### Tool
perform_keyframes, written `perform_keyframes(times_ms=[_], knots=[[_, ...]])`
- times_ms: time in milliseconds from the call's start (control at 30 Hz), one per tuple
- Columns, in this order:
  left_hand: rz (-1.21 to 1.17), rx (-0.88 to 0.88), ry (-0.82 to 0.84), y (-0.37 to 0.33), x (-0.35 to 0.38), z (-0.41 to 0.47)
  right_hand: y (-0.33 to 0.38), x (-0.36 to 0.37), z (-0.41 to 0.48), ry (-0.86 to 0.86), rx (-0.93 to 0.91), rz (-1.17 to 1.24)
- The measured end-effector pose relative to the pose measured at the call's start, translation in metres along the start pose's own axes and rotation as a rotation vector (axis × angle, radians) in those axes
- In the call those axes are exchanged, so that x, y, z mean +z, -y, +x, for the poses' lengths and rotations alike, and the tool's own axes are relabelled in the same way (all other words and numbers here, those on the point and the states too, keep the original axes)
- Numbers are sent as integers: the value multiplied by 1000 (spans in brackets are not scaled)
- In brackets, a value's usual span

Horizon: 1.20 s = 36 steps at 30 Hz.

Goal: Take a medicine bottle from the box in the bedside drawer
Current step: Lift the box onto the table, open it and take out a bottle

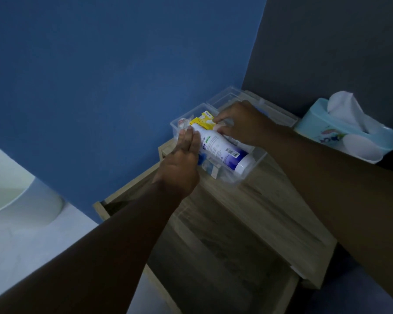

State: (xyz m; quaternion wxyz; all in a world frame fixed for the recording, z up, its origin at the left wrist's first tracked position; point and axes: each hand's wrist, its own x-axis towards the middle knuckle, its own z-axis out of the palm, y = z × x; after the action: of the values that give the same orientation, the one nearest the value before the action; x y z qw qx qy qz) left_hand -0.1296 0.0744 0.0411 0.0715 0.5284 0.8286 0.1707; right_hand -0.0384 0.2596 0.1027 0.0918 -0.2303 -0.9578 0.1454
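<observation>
A clear plastic box (254,163) with its lid (227,97) flipped open rests on the wooden bedside table (254,200). A white and blue medicine bottle (222,147) lies on its side in the box, cap toward me. My left hand (182,164) presses flat against the box's left side, fingers straight, steadying it. My right hand (241,123) reaches into the box from the right. Its fingertips pinch a small pale object (222,126) beside a yellow packet (203,122); blur hides what that object is.
The drawer (213,257) below the tabletop stands pulled out toward me. A pale blue tissue box (327,125) sits on the table's right, against the dark wall. A blue wall is close behind the box. A white rounded object (21,196) stands on the floor at left.
</observation>
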Motion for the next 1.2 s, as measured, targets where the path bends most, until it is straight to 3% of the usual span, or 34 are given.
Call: perform_keyframes(times_ms=[433,733,933,1000,1133,1200], knots=[[-49,12,3,0,-1,-2,1,-2,5,179,-71,-117],[-24,3,24,0,-2,-3,3,1,-18,-118,-25,60],[76,67,129,2,-29,-1,13,-16,-67,-241,24,159],[93,81,83,-2,-40,-4,20,-20,-85,-304,35,214],[-283,36,-202,-30,-43,-23,34,-26,-113,-361,88,336],[-536,-43,-255,-48,-38,-34,38,-29,-126,-353,90,354]])
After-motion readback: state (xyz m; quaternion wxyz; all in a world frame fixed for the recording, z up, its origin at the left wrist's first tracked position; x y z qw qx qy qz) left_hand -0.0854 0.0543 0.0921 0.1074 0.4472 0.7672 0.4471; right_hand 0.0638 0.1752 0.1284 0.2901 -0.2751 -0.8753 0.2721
